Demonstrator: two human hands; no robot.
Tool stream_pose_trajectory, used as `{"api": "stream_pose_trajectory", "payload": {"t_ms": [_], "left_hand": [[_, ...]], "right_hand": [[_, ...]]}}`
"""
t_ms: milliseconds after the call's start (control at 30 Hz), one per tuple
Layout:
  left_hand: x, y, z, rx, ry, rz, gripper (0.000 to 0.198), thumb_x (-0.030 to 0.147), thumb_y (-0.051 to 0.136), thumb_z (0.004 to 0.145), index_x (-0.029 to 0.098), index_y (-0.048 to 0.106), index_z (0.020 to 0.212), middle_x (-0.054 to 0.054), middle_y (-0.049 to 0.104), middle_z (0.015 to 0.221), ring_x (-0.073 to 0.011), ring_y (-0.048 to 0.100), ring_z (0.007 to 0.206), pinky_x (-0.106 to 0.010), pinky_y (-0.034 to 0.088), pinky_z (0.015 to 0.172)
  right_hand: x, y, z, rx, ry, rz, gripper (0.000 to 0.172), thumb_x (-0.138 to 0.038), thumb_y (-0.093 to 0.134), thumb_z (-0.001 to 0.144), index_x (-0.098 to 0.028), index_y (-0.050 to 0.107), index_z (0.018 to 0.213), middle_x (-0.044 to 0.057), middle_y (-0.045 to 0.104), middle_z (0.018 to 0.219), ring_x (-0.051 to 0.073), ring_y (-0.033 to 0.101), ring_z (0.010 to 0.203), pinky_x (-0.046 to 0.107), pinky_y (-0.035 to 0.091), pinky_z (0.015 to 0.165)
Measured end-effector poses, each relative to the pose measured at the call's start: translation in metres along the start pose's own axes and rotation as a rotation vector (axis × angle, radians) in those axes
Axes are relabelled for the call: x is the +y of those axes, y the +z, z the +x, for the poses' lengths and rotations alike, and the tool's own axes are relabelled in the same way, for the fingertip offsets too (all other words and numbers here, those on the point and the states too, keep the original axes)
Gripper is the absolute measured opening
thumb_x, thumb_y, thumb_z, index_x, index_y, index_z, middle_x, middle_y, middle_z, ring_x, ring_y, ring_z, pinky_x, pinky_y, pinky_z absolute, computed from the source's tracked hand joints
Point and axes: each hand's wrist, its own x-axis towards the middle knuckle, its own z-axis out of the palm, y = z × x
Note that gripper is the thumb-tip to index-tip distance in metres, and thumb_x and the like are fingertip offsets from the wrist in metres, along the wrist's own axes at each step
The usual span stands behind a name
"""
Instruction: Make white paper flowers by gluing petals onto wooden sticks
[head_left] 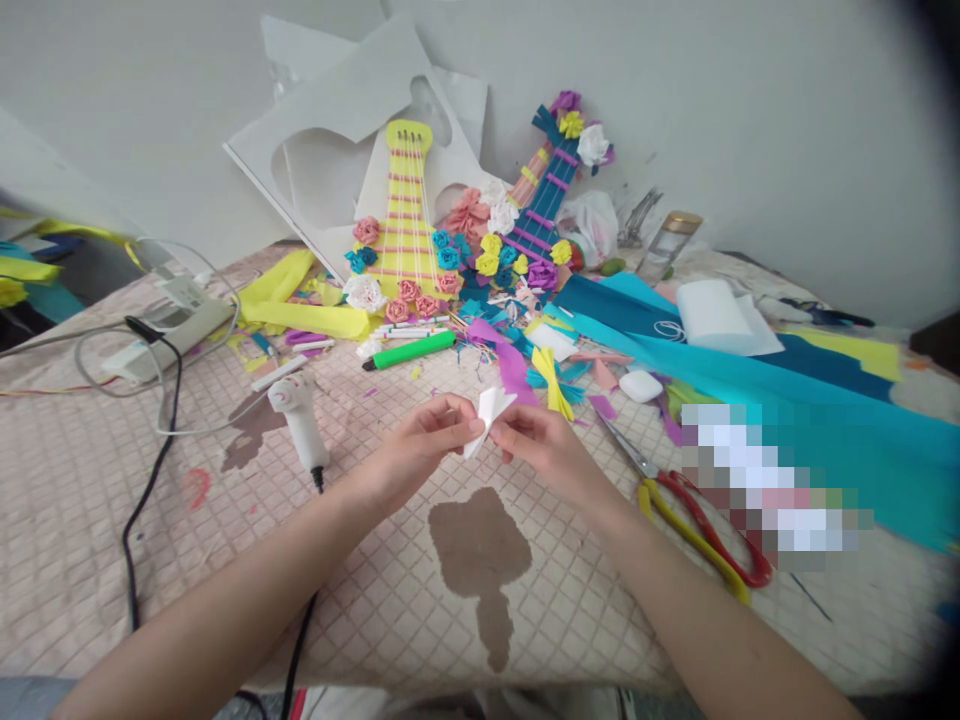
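Observation:
A small piece of folded white paper [491,408] is pinched between my two hands above the middle of the table. My left hand [435,432] grips its left edge between thumb and fingers. From the other side, my right hand [538,440] has its fingertips closed on the lower right of the paper. Just beyond my hands lie a purple paper strip [510,365] and a yellow paper piece tied at its middle [552,382]. A white hot glue gun [301,420] rests left of my left hand.
Scissors with red and yellow handles [660,480] lie open at right, beside teal paper sheets [825,420]. A green marker [409,351], a yellow paper guitar [409,220], a blue one [544,205] and a power strip [169,330] stand or lie farther back. Black cords cross the left side.

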Motion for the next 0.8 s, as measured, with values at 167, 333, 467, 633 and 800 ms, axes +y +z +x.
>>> {"api": "stream_pose_trajectory", "payload": {"t_ms": [167,333,467,633,800], "left_hand": [[-0.0004,-0.0004,-0.0016,0.011,0.023,0.048,0.017,0.028,0.065,0.077,0.017,0.053,0.074,0.002,0.054,0.069,-0.0097,0.047,0.068,-0.024,0.032,0.067],[-0.0012,-0.0014,-0.0014,-0.009,0.052,0.097,0.015,0.029,0.062,0.080,0.017,0.053,0.077,0.002,0.055,0.072,-0.0098,0.047,0.070,-0.024,0.032,0.068],[-0.0011,-0.0014,-0.0014,0.005,0.048,0.132,0.015,0.031,0.061,0.080,0.017,0.055,0.079,0.002,0.054,0.074,-0.0105,0.048,0.072,-0.025,0.033,0.070],[-0.0001,-0.0003,-0.0022,0.042,0.017,0.164,0.016,0.033,0.061,0.080,0.017,0.059,0.082,0.002,0.055,0.074,-0.0103,0.047,0.071,-0.025,0.034,0.070],[-0.0040,-0.0019,-0.0012,0.025,0.024,0.138,0.015,0.032,0.058,0.082,0.018,0.061,0.081,0.002,0.054,0.073,-0.0097,0.047,0.070,-0.024,0.034,0.070]], "right_hand": [[-0.0010,0.0004,-0.0006,0.017,0.015,0.002,0.031,-0.047,0.061,0.072,-0.017,0.057,0.072,-0.002,0.049,0.058,0.011,0.044,0.055,0.026,0.031,0.052],[-0.0001,0.0004,-0.0006,0.027,0.012,-0.004,0.030,-0.046,0.060,0.072,-0.017,0.057,0.072,-0.002,0.049,0.058,0.011,0.044,0.056,0.026,0.031,0.052],[-0.0012,0.0005,-0.0005,0.030,-0.001,-0.010,0.029,-0.046,0.061,0.072,-0.017,0.057,0.070,-0.002,0.048,0.059,0.011,0.044,0.056,0.026,0.032,0.053],[-0.0023,-0.0001,-0.0009,0.028,-0.009,-0.014,0.029,-0.046,0.060,0.073,-0.017,0.059,0.072,-0.001,0.051,0.061,0.012,0.047,0.058,0.027,0.034,0.055],[-0.0013,-0.0011,-0.0002,0.032,0.016,-0.027,0.033,-0.049,0.061,0.072,-0.016,0.061,0.075,0.001,0.054,0.065,0.012,0.048,0.059,0.027,0.035,0.056]]}}
